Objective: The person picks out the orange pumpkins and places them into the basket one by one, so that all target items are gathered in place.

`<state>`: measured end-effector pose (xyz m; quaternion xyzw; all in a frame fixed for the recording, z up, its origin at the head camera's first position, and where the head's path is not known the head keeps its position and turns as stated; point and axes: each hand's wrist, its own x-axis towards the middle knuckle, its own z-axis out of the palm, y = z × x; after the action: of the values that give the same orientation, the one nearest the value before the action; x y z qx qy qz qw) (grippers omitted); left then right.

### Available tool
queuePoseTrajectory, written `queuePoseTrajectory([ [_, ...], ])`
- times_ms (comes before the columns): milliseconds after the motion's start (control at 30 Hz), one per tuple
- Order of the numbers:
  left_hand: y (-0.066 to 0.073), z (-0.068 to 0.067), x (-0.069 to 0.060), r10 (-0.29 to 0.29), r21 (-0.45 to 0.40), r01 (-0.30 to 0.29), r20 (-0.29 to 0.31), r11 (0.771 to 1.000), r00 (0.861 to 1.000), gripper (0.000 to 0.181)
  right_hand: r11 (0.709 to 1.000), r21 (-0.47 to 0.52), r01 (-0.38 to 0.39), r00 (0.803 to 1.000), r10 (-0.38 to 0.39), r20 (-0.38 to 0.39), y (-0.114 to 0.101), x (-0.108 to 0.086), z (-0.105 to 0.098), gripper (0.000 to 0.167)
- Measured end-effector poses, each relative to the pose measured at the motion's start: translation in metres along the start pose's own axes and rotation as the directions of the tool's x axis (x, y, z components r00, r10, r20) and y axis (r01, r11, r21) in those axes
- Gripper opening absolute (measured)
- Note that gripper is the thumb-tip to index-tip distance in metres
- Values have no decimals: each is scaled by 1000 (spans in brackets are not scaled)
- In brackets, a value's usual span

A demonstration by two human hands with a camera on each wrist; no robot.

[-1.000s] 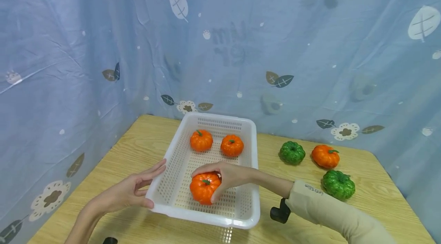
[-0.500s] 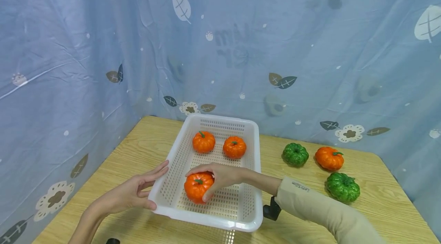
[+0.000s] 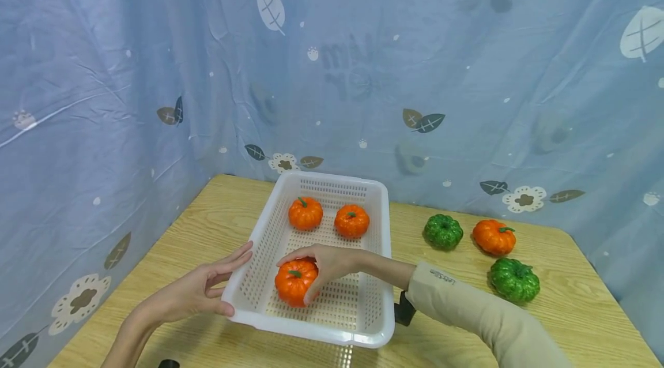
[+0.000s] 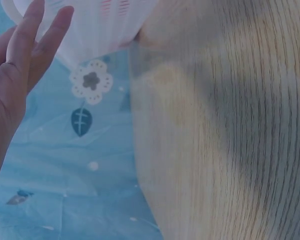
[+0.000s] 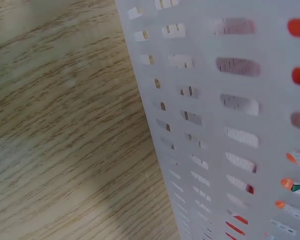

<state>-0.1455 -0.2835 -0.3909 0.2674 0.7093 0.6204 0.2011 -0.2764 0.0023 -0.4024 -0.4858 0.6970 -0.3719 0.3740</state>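
Head view shows the right hand (image 3: 329, 264) grasping one orange pumpkin (image 3: 291, 286) between thumb and fingers, inside the white basket (image 3: 306, 329), at its near part. The left hand (image 3: 194, 290), with fingers extended, touches the basket's left side. Two other pumpkins (image 3: 305, 215) lie farther inside.

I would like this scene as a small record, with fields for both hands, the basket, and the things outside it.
Right hand: grips the front pumpkin, inside the basket
Left hand: at the basket's left rim
Basket: white, perforated; also contains two back pumpkins
Orange in basket: three
Outside, to the right: two green pumpkins, one orange pumpkin
Surface: wooden table
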Motion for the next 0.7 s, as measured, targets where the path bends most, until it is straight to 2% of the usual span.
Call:
queuePoseTrajectory([
  [333, -1, -2, 0, -32, 18, 31, 0, 999, 1000, 85, 1000, 22, 11, 995, -13, 97, 3, 3, -3, 78],
  [533, -2, -2, 1, -43, 14, 43, 5, 999, 999, 86, 998, 64, 5, 993, -13, 120, 6, 7, -3, 78],
  [700, -2, -2, 1, -39, 20, 39, 2, 999, 999, 86, 998, 59, -35, 992, 28, 122, 6, 7, -4, 81],
])
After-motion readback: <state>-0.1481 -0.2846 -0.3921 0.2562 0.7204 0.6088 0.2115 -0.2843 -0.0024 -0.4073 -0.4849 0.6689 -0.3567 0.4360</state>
